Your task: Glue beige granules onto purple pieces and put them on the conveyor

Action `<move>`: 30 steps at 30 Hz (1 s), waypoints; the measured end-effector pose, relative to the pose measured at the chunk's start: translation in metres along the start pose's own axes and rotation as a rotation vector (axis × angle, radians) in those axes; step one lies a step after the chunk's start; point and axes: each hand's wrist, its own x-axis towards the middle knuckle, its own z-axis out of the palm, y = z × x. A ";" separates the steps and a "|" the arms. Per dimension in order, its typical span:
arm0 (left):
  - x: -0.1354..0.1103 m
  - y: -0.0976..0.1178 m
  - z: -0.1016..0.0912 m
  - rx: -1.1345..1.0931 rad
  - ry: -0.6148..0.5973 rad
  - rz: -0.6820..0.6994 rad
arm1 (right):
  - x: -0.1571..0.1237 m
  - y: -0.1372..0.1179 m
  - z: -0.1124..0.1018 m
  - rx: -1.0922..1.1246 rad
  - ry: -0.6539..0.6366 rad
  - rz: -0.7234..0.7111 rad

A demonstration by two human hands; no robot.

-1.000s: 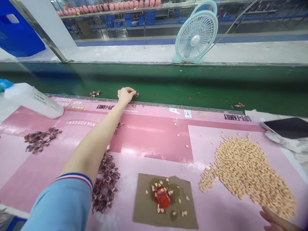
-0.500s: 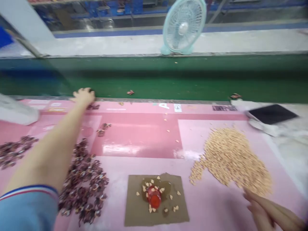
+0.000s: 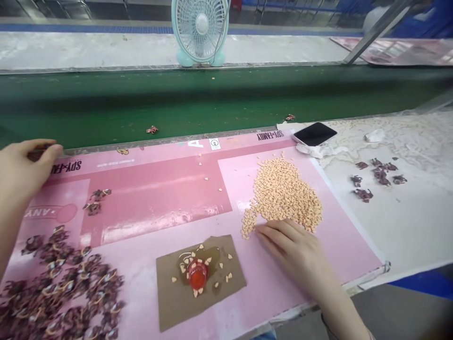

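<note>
My left hand (image 3: 26,163) is at the far left, by the edge of the pink printed mat (image 3: 148,189), curled around a small dark piece (image 3: 38,153). My right hand (image 3: 293,250) lies with its fingers apart against the lower edge of a heap of small peach-coloured pieces (image 3: 283,193). Near the lower left sits a mound of dark maroon pieces with orange bands (image 3: 67,278). Between the heap and mound, a brown cardboard square (image 3: 200,283) bears a brown puddle, several peach pieces, and a red cap (image 3: 197,275).
A green conveyor belt (image 3: 212,104) runs along the mat's far side, with two maroon pieces on it. Beyond it stands a pale turquoise fan (image 3: 200,28). A black phone (image 3: 314,133) lies at the mat's far right corner. Several maroon pieces sit on a white surface (image 3: 406,226).
The view has swung left. My left hand has come back from the belt's edge to the mat's left end, and my right hand has moved forward onto the heap's edge.
</note>
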 end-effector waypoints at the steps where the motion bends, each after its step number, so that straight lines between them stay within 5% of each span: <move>1: -0.014 0.006 -0.008 -0.005 -0.024 -0.031 | 0.004 0.000 0.000 -0.017 -0.018 -0.034; 7: -0.105 0.027 -0.048 -0.214 -0.353 -0.096 | 0.005 -0.003 -0.001 -0.049 -0.058 -0.097; 13: -0.171 0.008 -0.041 -0.324 -0.302 0.156 | -0.020 -0.007 -0.003 0.081 -0.016 0.058; 24: -0.176 0.021 -0.039 -0.170 -0.170 0.477 | -0.015 -0.013 -0.006 -0.065 -0.050 -0.018; 30: -0.188 0.031 -0.051 -0.258 0.060 0.573 | -0.016 -0.012 -0.002 -0.054 -0.031 -0.026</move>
